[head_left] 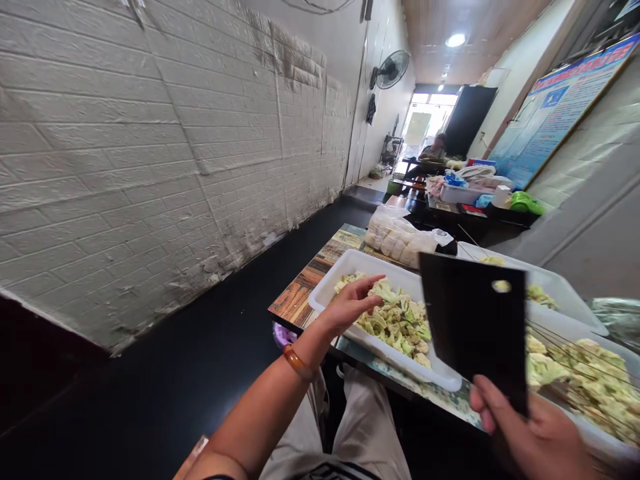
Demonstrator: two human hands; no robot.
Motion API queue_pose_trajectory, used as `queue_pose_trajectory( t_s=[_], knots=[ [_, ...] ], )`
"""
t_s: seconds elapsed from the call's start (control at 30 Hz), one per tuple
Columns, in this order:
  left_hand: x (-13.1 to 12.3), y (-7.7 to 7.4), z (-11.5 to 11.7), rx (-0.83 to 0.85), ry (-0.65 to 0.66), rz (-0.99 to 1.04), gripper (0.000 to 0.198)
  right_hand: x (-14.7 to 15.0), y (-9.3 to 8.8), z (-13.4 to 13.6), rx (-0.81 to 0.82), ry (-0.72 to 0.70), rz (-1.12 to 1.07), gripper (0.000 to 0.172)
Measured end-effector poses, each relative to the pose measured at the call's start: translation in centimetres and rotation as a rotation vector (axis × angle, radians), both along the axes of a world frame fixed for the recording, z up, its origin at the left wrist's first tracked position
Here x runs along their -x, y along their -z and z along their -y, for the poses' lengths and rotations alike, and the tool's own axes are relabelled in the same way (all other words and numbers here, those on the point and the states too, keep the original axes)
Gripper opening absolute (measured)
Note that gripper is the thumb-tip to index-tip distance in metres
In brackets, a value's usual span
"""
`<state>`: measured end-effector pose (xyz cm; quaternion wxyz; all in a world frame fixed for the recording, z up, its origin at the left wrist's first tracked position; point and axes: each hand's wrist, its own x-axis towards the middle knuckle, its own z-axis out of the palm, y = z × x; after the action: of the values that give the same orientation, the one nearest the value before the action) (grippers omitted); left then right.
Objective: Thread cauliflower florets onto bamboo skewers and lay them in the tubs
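My left hand (350, 305) reaches over a white plastic tray (450, 381), fingers stretched and apart, with nothing visible in them. Loose pieces of cauliflower (400, 323) are spread through that tray, just beyond the fingertips. In my right hand (537, 427) is a dark, broad-bladed cleaver (475, 327) with a hole near one corner. Its blade is raised and hides part of the tray and the table behind. To the right, more cauliflower (595, 373) lies in a second white container, with thin skewers across it; my right hand hides part of this.
A bag of pale round items (397, 237) sits at the back of the wood-patterned table (295, 300). Another white container (565, 300) stands to the right. Farther off are a cluttered table (460, 193) and a person (437, 147). A white brick-patterned wall (200, 133) runs along the left.
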<state>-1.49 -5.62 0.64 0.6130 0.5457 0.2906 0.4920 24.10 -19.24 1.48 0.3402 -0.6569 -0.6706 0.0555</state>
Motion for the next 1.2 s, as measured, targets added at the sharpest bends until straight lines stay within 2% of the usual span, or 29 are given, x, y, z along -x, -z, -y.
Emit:
queue_pose_trajectory(
  t_s=[0.07, 0.13, 0.3, 0.83, 1.2],
  knots=[
    [0.0, 0.2, 0.0, 0.037, 0.022, 0.035, 0.059, 0.5, 0.3, -1.1, 0.104, -0.136, -0.021, 0.048],
    [0.0, 0.3, 0.0, 0.054, 0.041, 0.047, 0.058, 0.9, 0.4, -1.7, 0.157, -0.199, -0.034, 0.046],
    [0.2, 0.4, -0.1, 0.075, 0.053, 0.097, 0.058, 1.4, 0.3, -2.0, 0.174, -0.182, -0.027, 0.047],
    [0.2, 1.1, -0.5, 0.054, 0.055, 0.072, 0.058, 0.7, 0.7, -2.2, 0.136, -0.272, 0.065, 0.044],
    [0.3, 0.8, 0.0, 0.020, -0.001, -0.009, 0.064, 2.1, -0.1, -2.7, -0.015, -0.284, 0.156, 0.041]
  ],
)
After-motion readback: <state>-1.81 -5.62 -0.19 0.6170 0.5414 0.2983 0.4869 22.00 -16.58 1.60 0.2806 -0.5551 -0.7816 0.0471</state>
